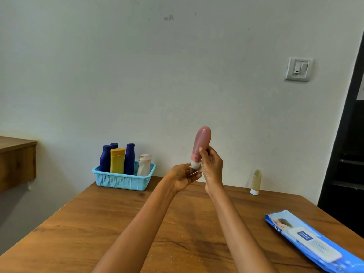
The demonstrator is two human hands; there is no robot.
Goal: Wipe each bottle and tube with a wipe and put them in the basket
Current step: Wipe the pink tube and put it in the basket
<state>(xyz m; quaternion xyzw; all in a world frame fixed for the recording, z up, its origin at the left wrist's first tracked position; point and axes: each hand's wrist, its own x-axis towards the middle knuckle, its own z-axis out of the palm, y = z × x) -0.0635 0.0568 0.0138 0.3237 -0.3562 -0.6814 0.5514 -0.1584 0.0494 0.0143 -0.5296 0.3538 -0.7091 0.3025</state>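
Note:
My right hand [211, 166] grips a pink bottle [202, 140] held upside down above the table, cap end at the bottom. My left hand [184, 177] pinches a white wipe [195, 166] against the bottle's cap. A light blue basket [122, 181] stands at the table's far left corner. It holds three dark blue bottles [129, 158], a yellow tube [117, 160] and a white bottle [144, 164]. A pale yellowish tube [256, 182] stands on its white cap at the far right of the table.
A blue pack of wipes [313, 243] lies at the table's right edge. The wooden table [88, 223] meets a white wall behind. A wooden shelf [15, 162] juts in at left, a dark doorway [346, 154] at right.

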